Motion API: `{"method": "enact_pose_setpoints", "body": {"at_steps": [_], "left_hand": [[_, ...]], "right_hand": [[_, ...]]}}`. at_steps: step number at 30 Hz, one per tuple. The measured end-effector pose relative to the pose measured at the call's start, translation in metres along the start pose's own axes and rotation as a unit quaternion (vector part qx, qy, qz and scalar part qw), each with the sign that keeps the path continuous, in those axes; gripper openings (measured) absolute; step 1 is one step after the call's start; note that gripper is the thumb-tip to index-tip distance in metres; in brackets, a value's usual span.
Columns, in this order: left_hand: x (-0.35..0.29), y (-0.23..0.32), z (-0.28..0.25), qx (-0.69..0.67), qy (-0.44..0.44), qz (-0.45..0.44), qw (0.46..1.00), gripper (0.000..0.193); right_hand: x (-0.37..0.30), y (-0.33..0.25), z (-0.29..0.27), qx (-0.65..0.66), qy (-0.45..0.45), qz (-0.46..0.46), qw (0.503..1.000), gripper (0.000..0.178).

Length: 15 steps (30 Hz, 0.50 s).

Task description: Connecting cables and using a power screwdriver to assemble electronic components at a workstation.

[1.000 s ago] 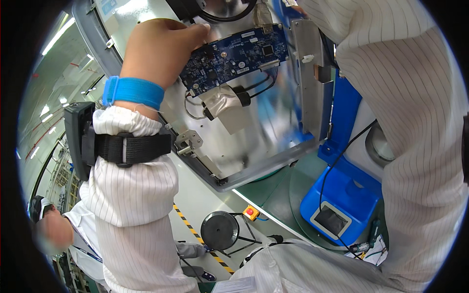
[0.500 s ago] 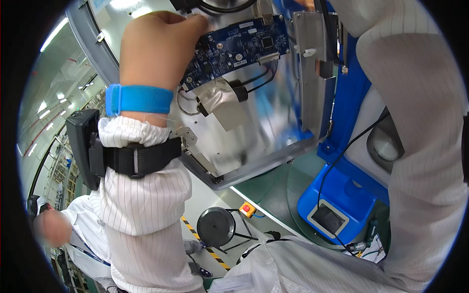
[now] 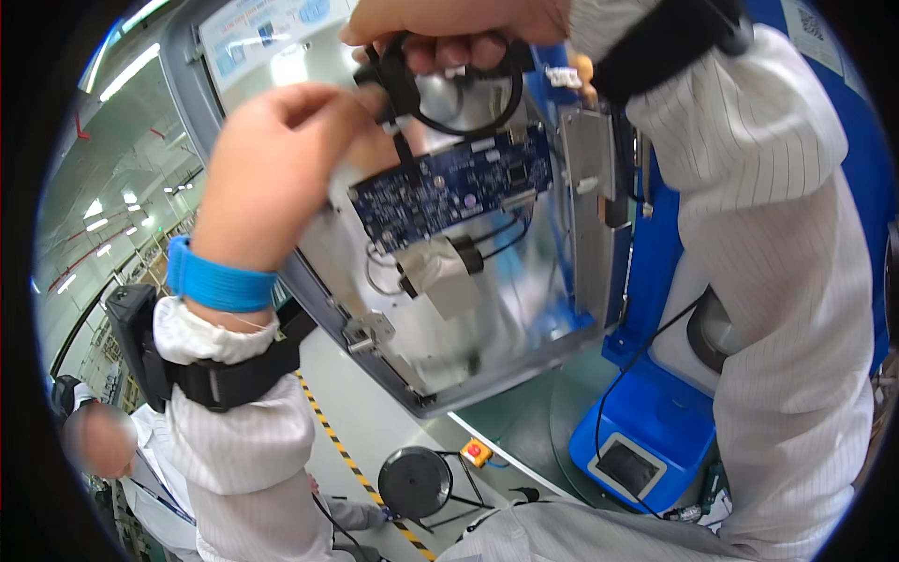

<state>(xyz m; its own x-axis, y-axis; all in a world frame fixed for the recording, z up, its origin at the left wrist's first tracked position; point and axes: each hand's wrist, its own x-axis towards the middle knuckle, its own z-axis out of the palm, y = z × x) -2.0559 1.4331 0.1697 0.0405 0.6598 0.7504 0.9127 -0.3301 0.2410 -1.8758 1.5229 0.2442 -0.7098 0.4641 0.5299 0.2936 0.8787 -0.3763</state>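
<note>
While the view's top edge crops your right hand (image 3: 459, 19), its grip curled round a black looped part (image 3: 401, 86), I cannot tell through blur whether your left hand (image 3: 272, 173), fingers bent, holds anything above the flat, chip-studded blue circuit board (image 3: 459, 185) before the shiny metal panel (image 3: 515, 304).

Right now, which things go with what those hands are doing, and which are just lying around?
Seem part of the work:
black part with a loop, in the right hand, near the left hand
circuit board, below the loop
metal panel, behind the board

Seem just nearby:
round black stool on the floor
blue box with a screen
yellow box with a red button
</note>
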Motion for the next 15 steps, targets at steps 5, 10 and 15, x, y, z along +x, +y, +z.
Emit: {"method": "enact_pose_setpoints", "body": {"at_steps": [5, 10, 15], "left_hand": [[0.038, 0.019, -0.027, -0.211, -0.01, -0.079, 0.974, 0.035], [0.054, 0.0, -0.026, -0.222, -0.135, -0.007, 0.966, 0.029], [0.062, -0.006, -0.025, -0.235, -0.163, 0.011, 0.958, 0.024]], "right_hand": [[0.029, 0.043, 0.004, 0.056, -0.011, -0.103, 0.993, 0.044], [-0.027, 0.024, 0.015, 0.051, 0.053, -0.028, 0.997, 0.039], [-0.053, 0.024, 0.015, 0.207, 0.024, -0.003, 0.978, 0.035]]}}
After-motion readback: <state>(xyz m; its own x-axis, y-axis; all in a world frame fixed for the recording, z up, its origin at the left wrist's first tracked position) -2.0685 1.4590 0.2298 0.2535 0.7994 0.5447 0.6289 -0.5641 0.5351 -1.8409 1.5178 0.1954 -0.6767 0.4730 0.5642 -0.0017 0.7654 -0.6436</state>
